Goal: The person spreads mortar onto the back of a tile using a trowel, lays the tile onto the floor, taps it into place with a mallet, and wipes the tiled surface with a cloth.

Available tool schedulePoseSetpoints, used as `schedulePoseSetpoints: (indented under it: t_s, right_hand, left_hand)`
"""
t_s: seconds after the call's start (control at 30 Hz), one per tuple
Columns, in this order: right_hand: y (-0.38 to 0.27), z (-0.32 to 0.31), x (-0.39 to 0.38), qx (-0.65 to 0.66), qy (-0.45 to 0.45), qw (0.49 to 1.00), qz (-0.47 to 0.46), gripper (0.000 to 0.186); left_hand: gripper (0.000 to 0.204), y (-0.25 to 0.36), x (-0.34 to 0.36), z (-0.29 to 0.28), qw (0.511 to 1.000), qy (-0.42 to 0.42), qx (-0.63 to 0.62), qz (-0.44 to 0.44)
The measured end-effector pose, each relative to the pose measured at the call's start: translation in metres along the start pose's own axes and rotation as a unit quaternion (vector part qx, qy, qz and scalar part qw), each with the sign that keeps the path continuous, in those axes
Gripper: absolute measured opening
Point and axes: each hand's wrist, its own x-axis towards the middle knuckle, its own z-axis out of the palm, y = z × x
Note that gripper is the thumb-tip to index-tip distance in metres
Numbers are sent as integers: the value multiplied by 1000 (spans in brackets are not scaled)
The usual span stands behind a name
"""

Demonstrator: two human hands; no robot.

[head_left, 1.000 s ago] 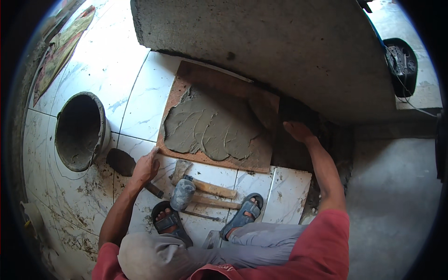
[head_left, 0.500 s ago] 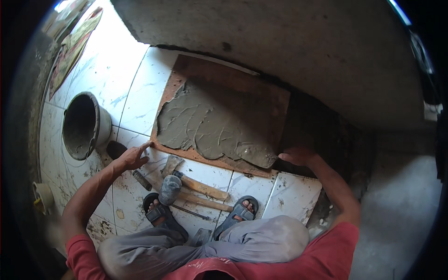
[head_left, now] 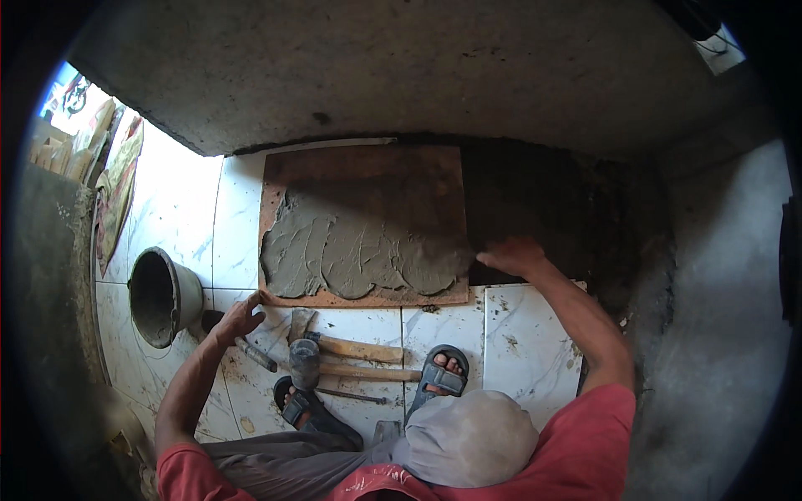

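Note:
A reddish-brown rectangular tile [head_left: 280, 171] lies before me, most of its upper side spread with rough grey mortar [head_left: 359, 246]. My left hand [head_left: 240, 319] is at the tile's near left corner, fingertips touching or almost touching it, thumb and forefinger apart. Off the right edge, over a dark bare patch [head_left: 543, 213], hovers my right hand [head_left: 514, 255]. Its fingers reach toward the tile with a small gap, and it holds nothing that I can see. Beside my left hand lies a tool with a dark handle [head_left: 261, 357], partly hidden by that hand.
A grey bucket [head_left: 185, 288] stands at left on white marbled floor tiles [head_left: 175, 200]. Between my sandalled feet and the tile lie a wooden-handled hatchet [head_left: 355, 348], a mallet [head_left: 306, 363] and a thin metal rod [head_left: 355, 395]. A concrete slab [head_left: 401, 75] overhangs the far side.
My view has turned, so the tile now looks straighter. The left hand stays at the near left corner; the right hand has lifted slightly away from the right edge.

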Motion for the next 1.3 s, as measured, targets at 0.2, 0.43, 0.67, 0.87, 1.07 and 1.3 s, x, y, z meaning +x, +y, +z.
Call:
schedulePoseSetpoints:
  t_s: [0.2, 0.43, 0.67, 0.87, 1.07, 1.3]
  right_hand:
    - [45, -5, 108, 171, 88, 979, 70, 60]
    - [48, -44, 79, 155, -152, 976, -17, 63]
    - [57, 14, 35, 25, -79, 992, -94, 60]
    - [45, -1, 70, 70, 50, 995, 58, 62]
    - [2, -15, 62, 173, -152, 972, 45, 63]
    - [15, 41, -43, 130, 115, 978, 116, 55]
  left_hand:
    - [56, 27, 23, -2, 999, -31, 33, 20]
    - [40, 3, 14, -2, 999, -2, 18, 43]
    - [36, 22, 9, -13, 997, -28, -17, 66]
    - [36, 34, 8, -15, 997, -40, -25, 64]
    - [34, 0, 17, 1, 997, -11, 25, 72]
    - [22, -18, 33, 16, 994, 79, 25, 73]
